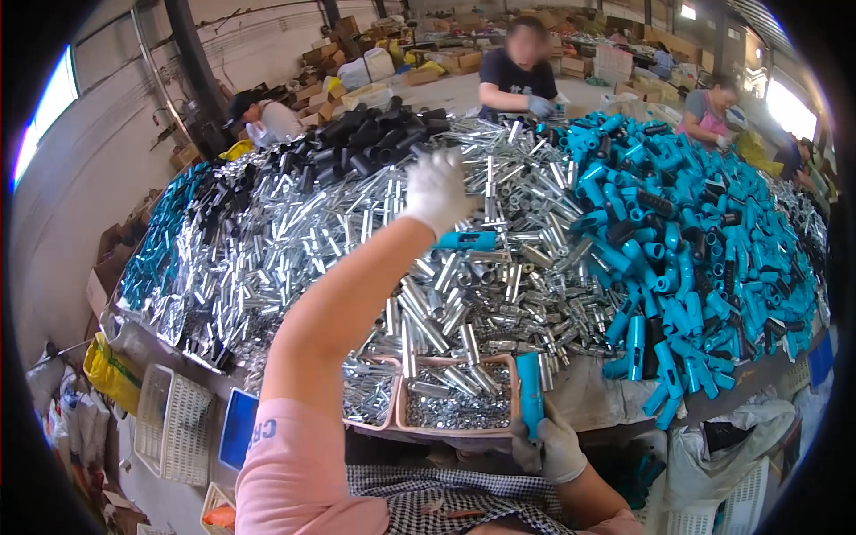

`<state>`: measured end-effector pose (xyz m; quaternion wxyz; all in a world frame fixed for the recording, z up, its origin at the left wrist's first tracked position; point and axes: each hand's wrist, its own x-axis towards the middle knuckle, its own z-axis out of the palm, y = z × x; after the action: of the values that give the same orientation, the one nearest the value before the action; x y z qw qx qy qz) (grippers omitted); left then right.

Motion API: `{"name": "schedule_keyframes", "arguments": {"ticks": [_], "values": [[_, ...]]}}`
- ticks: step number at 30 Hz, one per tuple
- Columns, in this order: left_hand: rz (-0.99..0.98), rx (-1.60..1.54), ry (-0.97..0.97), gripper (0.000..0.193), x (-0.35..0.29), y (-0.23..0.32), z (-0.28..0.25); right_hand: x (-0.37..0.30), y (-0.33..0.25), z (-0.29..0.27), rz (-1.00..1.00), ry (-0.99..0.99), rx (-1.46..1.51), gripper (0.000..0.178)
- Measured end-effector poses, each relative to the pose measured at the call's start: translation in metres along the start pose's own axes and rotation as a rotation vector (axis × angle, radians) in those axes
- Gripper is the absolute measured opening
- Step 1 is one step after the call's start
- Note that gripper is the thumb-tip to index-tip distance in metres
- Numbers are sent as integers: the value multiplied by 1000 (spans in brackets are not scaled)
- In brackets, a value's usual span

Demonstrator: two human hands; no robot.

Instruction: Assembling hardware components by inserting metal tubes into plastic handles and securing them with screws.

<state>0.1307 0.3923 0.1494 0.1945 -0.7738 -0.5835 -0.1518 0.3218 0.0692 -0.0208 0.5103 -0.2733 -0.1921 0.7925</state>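
My left hand [437, 192], in a white glove, reaches far out over the heap of shiny metal tubes [330, 214]. Its fingers stretch away from me, near the pile of black plastic sleeves [374, 143], and nothing shows in them. Close to my body, my right hand [557, 450], gloved with grimy fingertips, is wrapped round the lower end of an upright teal plastic handle [530, 392]. Another teal handle [468, 241] lies on the metal parts just beyond my left wrist.
Two pinkish trays of small metal parts, one [513, 410] beside the held handle, stand at the table's near edge. A big heap of teal handles [678, 241] covers the right side. White crates [169, 428] stand at lower left. Co-workers, one in black [513, 80], sit across the table.
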Motion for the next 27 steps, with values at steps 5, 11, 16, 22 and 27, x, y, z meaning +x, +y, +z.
{"name": "schedule_keyframes", "arguments": {"ticks": [5, 11, 16, 22, 27], "values": [[-83, -45, 59, 48, 51, -36, 45, -7, -7, 20, 136, 45, -79, 65], [-153, -1619, 82, 25, -7, -31, -6, -17, 2, 5, 94, -186, 14, 68], [-63, -2155, -313, 43, -136, -57, -42, -22, 15, 27, 171, -356, 169, 77], [-156, -2327, -366, 46, -238, -77, -71, -27, 41, 59, 291, -458, 207, 72], [-126, -2341, -317, 54, -289, -87, -85, -31, 58, 89, 349, -485, 193, 75]]}}
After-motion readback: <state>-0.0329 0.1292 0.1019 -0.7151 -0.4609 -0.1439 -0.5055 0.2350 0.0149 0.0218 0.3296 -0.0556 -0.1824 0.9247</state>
